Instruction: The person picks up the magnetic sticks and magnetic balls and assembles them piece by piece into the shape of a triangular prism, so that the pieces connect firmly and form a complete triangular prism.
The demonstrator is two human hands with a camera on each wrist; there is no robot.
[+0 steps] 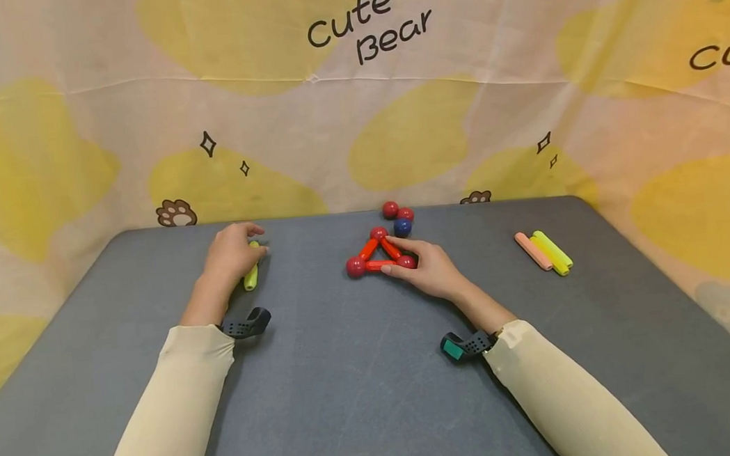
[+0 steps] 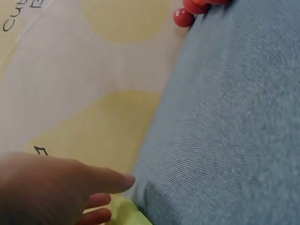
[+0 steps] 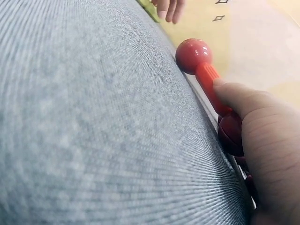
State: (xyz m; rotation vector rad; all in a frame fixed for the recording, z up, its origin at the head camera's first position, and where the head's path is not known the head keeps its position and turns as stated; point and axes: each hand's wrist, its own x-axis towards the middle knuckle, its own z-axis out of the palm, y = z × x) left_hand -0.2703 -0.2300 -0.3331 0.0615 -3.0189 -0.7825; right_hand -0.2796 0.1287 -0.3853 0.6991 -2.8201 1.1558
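Observation:
A triangle [image 1: 368, 250] of three red sticks joined by three red balls lies on the table, and my right hand [image 1: 432, 269] pinches its right side. In the right wrist view, the thumb [image 3: 239, 96] presses on a red stick [image 3: 209, 82] that ends in a red ball [image 3: 193, 56]. Over to the left, my left hand [image 1: 231, 253] is just above a yellow-green stick [image 1: 251, 277], thumb spread from the fingers. The left wrist view shows only part of that stick [image 2: 125, 212] beside the fingers, which partly hide it.
Behind the triangle sit two loose red balls [image 1: 390, 210] and a blue ball [image 1: 402, 227]. Two yellow sticks [image 1: 553, 253] and a pink stick [image 1: 533, 251] lie together at the right. A printed cloth [image 1: 308, 120] hangs along the back edge of the grey table [image 1: 337, 383].

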